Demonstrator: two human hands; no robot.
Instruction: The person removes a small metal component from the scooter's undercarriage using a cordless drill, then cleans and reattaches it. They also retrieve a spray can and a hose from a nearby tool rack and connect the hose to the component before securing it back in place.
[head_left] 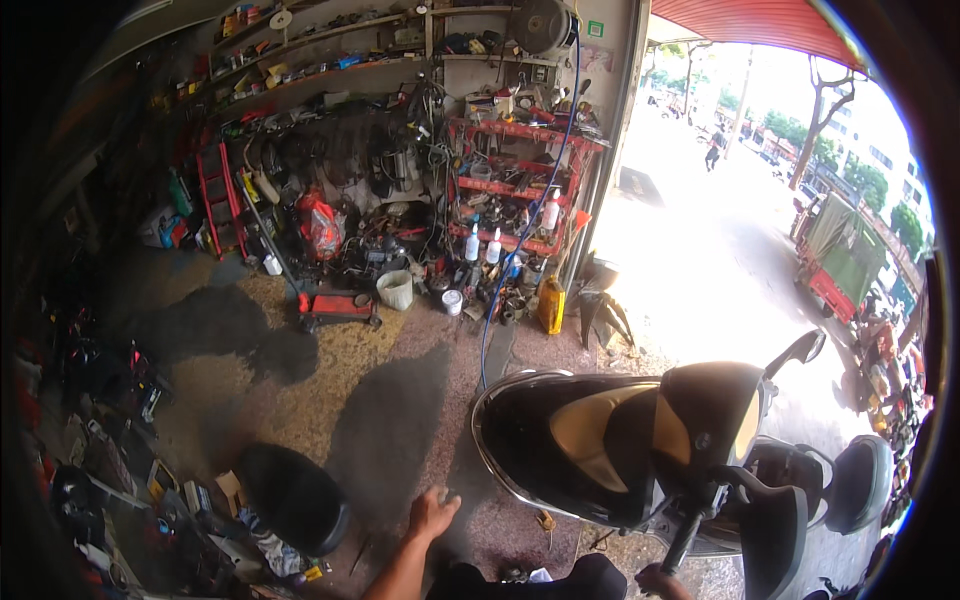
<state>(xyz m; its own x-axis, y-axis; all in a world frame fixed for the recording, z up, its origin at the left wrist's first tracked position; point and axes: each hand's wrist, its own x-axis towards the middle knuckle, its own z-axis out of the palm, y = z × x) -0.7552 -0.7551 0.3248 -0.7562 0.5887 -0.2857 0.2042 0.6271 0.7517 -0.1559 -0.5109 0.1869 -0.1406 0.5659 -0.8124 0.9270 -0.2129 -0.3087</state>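
Scooter, floor between its curved front edge and left hand

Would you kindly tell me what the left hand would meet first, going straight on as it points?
The left hand would probably meet the scooter first, near its front edge, though depth is unclear and it might pass above.

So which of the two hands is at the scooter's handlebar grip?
The right hand, at the black handlebar grip; the left hand is apart from the scooter, above the floor.
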